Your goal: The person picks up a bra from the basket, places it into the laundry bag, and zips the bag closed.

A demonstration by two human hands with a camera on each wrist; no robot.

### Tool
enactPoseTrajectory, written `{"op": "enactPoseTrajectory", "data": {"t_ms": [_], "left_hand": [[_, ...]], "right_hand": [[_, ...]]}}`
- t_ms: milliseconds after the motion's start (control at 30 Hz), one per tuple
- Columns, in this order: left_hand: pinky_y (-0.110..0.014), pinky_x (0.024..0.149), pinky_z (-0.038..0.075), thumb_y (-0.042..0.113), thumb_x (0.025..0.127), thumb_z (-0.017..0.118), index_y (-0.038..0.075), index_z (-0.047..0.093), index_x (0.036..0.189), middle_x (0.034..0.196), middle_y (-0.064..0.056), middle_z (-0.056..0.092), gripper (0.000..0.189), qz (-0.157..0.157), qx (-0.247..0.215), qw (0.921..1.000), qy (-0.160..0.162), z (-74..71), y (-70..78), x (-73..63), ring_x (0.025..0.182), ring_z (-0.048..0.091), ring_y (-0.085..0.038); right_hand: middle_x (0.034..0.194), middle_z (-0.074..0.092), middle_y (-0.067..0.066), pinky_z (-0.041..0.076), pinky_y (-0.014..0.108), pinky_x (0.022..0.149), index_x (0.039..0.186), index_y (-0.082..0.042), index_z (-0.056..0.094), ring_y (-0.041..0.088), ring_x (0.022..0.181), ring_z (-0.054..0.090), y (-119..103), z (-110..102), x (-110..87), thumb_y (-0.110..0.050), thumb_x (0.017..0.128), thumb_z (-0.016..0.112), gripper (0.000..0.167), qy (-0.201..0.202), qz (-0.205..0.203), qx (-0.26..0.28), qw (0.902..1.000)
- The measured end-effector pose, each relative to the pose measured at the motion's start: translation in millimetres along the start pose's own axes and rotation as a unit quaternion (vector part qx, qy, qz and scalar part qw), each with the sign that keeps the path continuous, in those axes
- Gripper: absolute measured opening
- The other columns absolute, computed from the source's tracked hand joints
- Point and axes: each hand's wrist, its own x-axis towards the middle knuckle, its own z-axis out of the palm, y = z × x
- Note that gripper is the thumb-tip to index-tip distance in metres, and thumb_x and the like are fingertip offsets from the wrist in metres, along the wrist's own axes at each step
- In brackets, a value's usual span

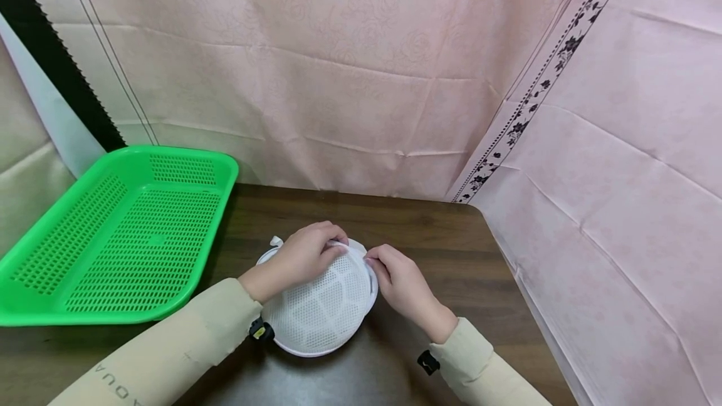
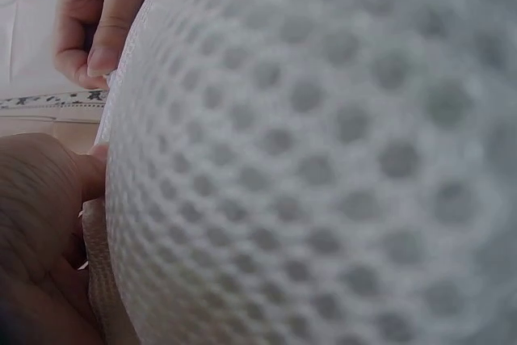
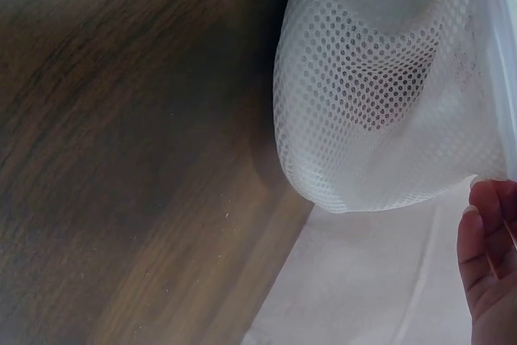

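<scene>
A round white mesh laundry bag [image 1: 321, 315] is held up over the brown table, between both hands. My left hand [image 1: 304, 255] reaches across its top and grips the far rim between thumb and fingers. At the bag's right edge, my right hand [image 1: 403, 281] pinches the rim, perhaps at a zipper; the pinched part is too small to tell. Mesh [image 2: 307, 167] fills most of the left wrist view, close and blurred. In the right wrist view the bag's side [image 3: 355, 119] bulges out, with a pale round shape showing at the top.
To the left, a green plastic basket [image 1: 228, 205] with slotted sides stands on the wooden table [image 1: 440, 237]. Pale patterned cloth [image 1: 316, 80] hangs behind the table, and more cloth [image 1: 637, 174] lines the right side.
</scene>
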Motion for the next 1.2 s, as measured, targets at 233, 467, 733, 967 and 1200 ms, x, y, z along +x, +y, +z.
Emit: {"op": "enactPoseTrajectory", "data": {"t_ms": [233, 467, 733, 967, 1200], "left_hand": [[-0.034, 0.079, 0.048, 0.025, 0.093, 0.066, 0.018, 0.065, 0.099, 0.094, 0.008, 0.059, 0.009, -0.007, -0.009, 0.9999, 0.005, 2.0, -2.7, 0.0, 0.086, 0.056, -0.012], [-0.034, 0.075, 0.047, 0.026, 0.098, 0.058, 0.018, 0.063, 0.099, 0.093, 0.008, 0.058, 0.01, -0.012, -0.007, 0.9998, 0.014, 4.9, -0.1, -0.9, 0.082, 0.054, -0.012], [-0.035, 0.075, 0.047, 0.024, 0.099, 0.056, 0.017, 0.062, 0.099, 0.095, 0.006, 0.057, 0.009, -0.026, -0.012, 0.9994, 0.02, 3.2, 1.5, -1.3, 0.082, 0.053, -0.013], [-0.036, 0.074, 0.046, 0.024, 0.1, 0.054, 0.018, 0.062, 0.098, 0.095, 0.006, 0.057, 0.01, -0.03, -0.018, 0.9988, 0.033, 3.4, 1.1, -1.5, 0.082, 0.053, -0.013], [-0.035, 0.074, 0.046, 0.023, 0.1, 0.055, 0.018, 0.061, 0.097, 0.094, 0.006, 0.056, 0.009, -0.047, -0.033, 0.9976, 0.038, 5.6, -0.4, -0.6, 0.081, 0.053, -0.014]], "right_hand": [[0.093, 0.06, -0.007, 0.051, 0.025, 0.075, 0.099, -0.013, 0.064, 0.006, 0.084, 0.056, 0.0, 0.5, 0.5, -0.008, 0.092, 0.065, 0.009, -0.003, 0.011, 0.006, 0.9999], [0.093, 0.062, -0.005, 0.051, 0.025, 0.074, 0.1, -0.013, 0.063, 0.006, 0.082, 0.056, 0.8, 3.7, -0.9, -0.009, 0.093, 0.065, 0.009, -0.001, 0.021, 0.017, 0.9996], [0.094, 0.062, -0.003, 0.051, 0.027, 0.074, 0.101, -0.012, 0.063, 0.009, 0.083, 0.058, 2.6, 6.8, -0.9, -0.009, 0.094, 0.063, 0.008, 0.012, 0.015, 0.027, 0.9994], [0.093, 0.061, -0.002, 0.05, 0.028, 0.072, 0.1, -0.011, 0.061, 0.009, 0.082, 0.057, 3.8, 9.0, -1.5, -0.006, 0.093, 0.064, 0.009, 0.025, 0.015, 0.023, 0.9993], [0.093, 0.059, -0.003, 0.05, 0.028, 0.071, 0.1, -0.011, 0.059, 0.011, 0.082, 0.055, 5.0, 8.8, -3.3, -0.006, 0.092, 0.065, 0.011, 0.019, 0.023, 0.018, 0.9994]]}}
